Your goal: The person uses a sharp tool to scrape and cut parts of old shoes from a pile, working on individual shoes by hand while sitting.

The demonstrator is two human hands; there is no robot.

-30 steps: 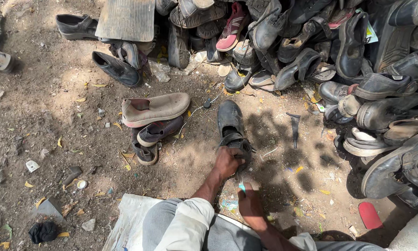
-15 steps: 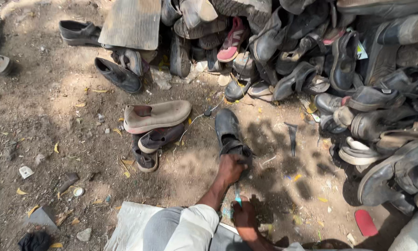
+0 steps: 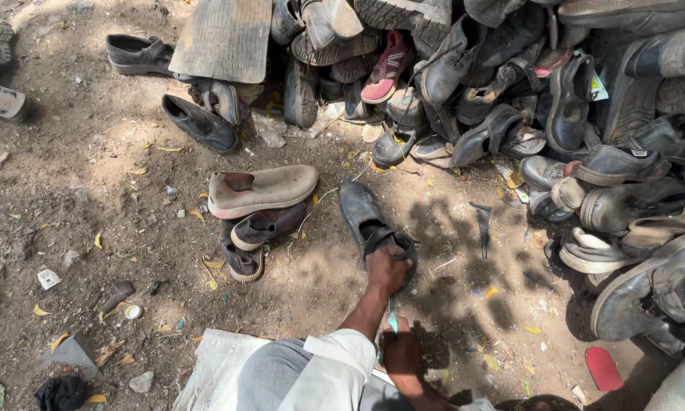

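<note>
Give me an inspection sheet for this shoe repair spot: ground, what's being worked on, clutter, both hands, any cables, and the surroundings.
Surface: bare dirt ground, littered with dry leaves, pebbles and scraps.
Job's things: black shoe lying on the ground, sole down, toe pointing away from the person.
Clutter: beige slip-on lying over a dark shoe; red scrap near the bottom right.
Hands: left hand grips the black shoe's heel end; right hand holds a small light-blue tool, kind unclear.
Cables: nothing seen; a thin pale thread lies near the shoes.
Surroundings: big pile of worn shoes at top and right; ribbed mat leaning at the top.
</note>
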